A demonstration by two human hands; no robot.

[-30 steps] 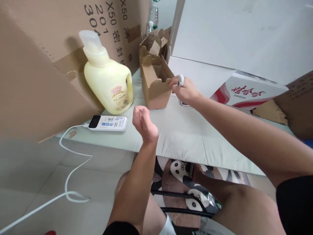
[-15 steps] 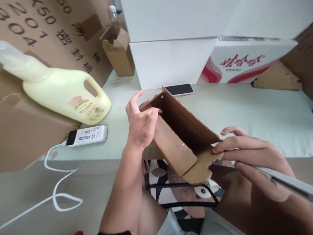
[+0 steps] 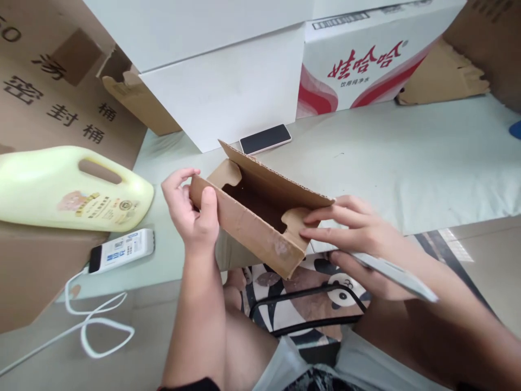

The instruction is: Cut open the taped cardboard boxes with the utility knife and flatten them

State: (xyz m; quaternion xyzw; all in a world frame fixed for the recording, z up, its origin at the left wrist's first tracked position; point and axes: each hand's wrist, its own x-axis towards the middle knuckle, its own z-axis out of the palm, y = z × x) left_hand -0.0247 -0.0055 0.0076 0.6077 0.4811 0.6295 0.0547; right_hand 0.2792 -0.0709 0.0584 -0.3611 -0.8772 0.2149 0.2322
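Carefully balanced between two hands, a small open cardboard box (image 3: pixel 252 231) sits tilted at the centre of the frame, its mouth facing up; no writing shows on its outer wall. The left hand (image 3: pixel 195 217) is clamped on its left end, thumb against the front wall. The right hand (image 3: pixel 370 239) presses its fingertips on the flap at the right end and grips a slim white tool (image 3: pixel 399 274) in its palm.

At upper right, a white carton (image 3: pixel 362 81) carries large stylised red characters, 娃哈哈, with 饮用纯净水 in smaller print beneath and a barcode strip along its top edge. At upper left, a large brown carton (image 3: pixel 44 130) reads 汤, 密封桶 and another 桶 in black, with "50" partly cut off by the edge. Below it, a yellow bottle (image 3: pixel 40 190) bears a pink bear label whose lettering is too small to read. Blue characters, blurred, mark the white power bank (image 3: pixel 122 250) at lower left. A phone (image 3: pixel 266 138) lies dark-screened above the box on the pale green tabletop (image 3: pixel 358 174).
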